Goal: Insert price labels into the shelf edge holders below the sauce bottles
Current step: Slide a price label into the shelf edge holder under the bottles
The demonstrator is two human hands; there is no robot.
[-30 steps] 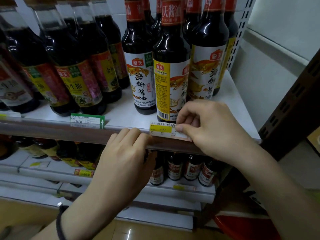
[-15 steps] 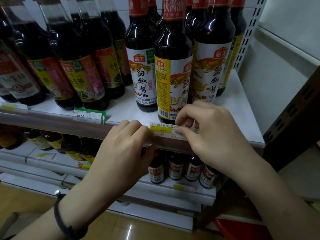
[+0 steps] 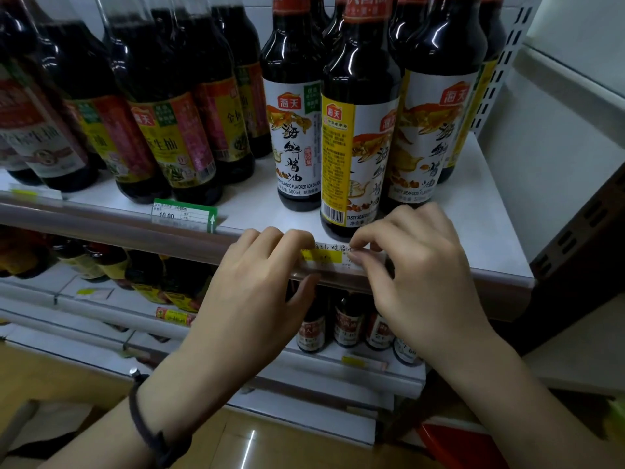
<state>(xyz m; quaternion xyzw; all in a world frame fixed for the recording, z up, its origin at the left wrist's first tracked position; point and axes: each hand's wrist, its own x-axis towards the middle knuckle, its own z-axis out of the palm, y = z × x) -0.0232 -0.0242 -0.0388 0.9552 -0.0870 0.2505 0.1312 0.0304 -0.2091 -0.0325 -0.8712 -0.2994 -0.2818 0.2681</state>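
A yellow-and-white price label (image 3: 326,256) sits in the clear shelf edge holder (image 3: 111,228) below the dark sauce bottles (image 3: 351,157). My right hand (image 3: 419,275) pinches the label's right end between thumb and forefinger. My left hand (image 3: 257,292) grips the holder strip just left of the label, fingers curled over its top and thumb underneath. A green-and-white price label (image 3: 184,214) marked 10.00 stands in the holder farther left.
More sauce bottles (image 3: 162,130) fill the white shelf (image 3: 487,211) to the left. A lower shelf (image 3: 338,363) holds small bottles and yellow tags. A perforated upright (image 3: 507,62) and a dark rack (image 3: 581,231) stand to the right. A red object (image 3: 456,448) lies low right.
The label has sunk lower into the holder strip. My right hand's fingers have pressed down along its right end; my left hand stays on the strip.
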